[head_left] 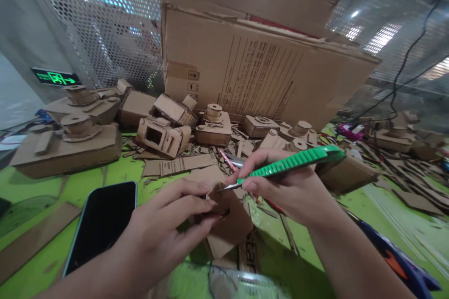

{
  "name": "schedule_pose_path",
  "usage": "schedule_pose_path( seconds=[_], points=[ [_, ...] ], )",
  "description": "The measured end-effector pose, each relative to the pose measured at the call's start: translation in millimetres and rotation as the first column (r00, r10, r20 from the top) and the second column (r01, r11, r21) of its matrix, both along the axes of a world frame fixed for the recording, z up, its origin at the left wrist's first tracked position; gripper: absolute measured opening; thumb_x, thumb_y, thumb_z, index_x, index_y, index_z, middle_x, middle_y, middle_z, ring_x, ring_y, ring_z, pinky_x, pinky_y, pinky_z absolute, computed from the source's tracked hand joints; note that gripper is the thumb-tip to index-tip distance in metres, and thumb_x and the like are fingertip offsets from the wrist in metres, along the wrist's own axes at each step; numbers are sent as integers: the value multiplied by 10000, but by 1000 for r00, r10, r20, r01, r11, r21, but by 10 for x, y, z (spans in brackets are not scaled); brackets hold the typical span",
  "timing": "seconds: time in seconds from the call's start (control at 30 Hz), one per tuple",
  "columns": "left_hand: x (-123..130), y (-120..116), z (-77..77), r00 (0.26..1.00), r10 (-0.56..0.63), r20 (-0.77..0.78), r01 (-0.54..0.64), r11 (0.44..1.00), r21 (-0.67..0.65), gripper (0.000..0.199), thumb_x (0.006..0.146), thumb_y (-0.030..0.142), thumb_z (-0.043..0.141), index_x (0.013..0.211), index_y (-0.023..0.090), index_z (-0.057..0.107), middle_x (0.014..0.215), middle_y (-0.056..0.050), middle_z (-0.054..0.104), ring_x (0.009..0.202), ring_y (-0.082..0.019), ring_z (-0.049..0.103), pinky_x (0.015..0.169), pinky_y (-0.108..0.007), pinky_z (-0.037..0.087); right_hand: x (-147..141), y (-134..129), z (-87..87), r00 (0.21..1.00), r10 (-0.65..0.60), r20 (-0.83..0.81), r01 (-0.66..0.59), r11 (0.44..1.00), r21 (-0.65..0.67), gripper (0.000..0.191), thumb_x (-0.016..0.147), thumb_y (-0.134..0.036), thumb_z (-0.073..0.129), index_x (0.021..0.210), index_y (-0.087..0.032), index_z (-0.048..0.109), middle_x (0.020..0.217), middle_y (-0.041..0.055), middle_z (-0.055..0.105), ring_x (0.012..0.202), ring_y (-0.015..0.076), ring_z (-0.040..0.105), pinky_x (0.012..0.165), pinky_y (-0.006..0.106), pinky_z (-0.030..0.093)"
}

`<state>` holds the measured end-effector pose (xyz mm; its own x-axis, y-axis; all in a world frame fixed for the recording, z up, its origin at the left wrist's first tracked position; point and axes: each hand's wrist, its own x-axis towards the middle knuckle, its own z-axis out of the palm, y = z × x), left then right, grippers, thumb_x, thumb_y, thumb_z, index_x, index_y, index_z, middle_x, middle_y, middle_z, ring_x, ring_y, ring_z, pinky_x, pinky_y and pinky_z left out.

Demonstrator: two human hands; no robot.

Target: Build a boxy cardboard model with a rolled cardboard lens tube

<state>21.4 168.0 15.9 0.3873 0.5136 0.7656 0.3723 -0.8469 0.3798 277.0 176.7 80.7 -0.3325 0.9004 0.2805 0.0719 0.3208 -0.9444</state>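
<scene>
My right hand (280, 187) grips a green craft knife (293, 161) like a pen, its handle slanting up to the right. The knife's blade points left, its tip at the upper edge of a small cardboard piece (233, 231). That piece is pinched by my left hand (182, 215), whose fingers cover its left side. A dark slot shows in the cardboard close to my fingertips. Under it lies a strip of printed cardboard (248, 252). Whether the blade is sunk into the cardboard I cannot tell.
Left of my hand lies a phone (105, 219). Several cardboard camera models (163, 135) stand behind, before a large carton (266, 70). Cardboard scraps (182, 164) litter the green table (147, 252). A blue and orange tool (389, 252) lies at right, a clear ruler (252, 278) in front.
</scene>
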Motion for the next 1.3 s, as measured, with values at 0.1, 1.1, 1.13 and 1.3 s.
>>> schedule_pose_path(
  seconds=[0.1, 1.1, 1.13, 1.3],
  points=[
    [-5, 2, 4, 1000, -15, 5, 15, 1000, -15, 57, 1009, 192, 780, 1050, 228, 765, 1112, -26, 794, 1070, -114, 805, 1005, -160, 626, -42, -1, 22, 999, -7, 31, 7, 1000, 4, 175, 912, -338, 926, 905, -209, 808, 851, 43, 839, 663, 126, 675, 580, 210, 529],
    [13, -20, 42, 1000, -16, 16, 17, 1000, -20, 81, 1042, 168, 731, 1025, 246, 716, 1114, -2, 747, 1071, -90, 786, 1021, -127, 595, -296, -230, -155, 873, -473, 122, 332, 758, 561, 77, 1005, -250, 760, 929, -240, 755, 829, -1, 767, 693, 157, 737, 655, 275, 595],
    [18, -22, 44, 1000, -13, 19, 14, 1000, -20, 88, 1037, 163, 735, 1018, 246, 716, 1116, -3, 747, 1065, -94, 789, 1017, -134, 601, -313, -247, -133, 859, -488, 154, 318, 744, 588, 81, 1009, -253, 755, 930, -245, 743, 826, -4, 764, 717, 160, 743, 684, 277, 596],
    [40, -30, 76, 1000, -7, 21, 8, 1000, -18, 142, 1013, 112, 739, 934, 224, 702, 1102, -20, 771, 996, -112, 815, 941, -151, 637, -410, -285, -47, 845, -492, 208, 237, 694, 680, 139, 1015, -193, 722, 899, -267, 701, 772, -15, 751, 649, 144, 692, 666, 269, 573]
  ],
)
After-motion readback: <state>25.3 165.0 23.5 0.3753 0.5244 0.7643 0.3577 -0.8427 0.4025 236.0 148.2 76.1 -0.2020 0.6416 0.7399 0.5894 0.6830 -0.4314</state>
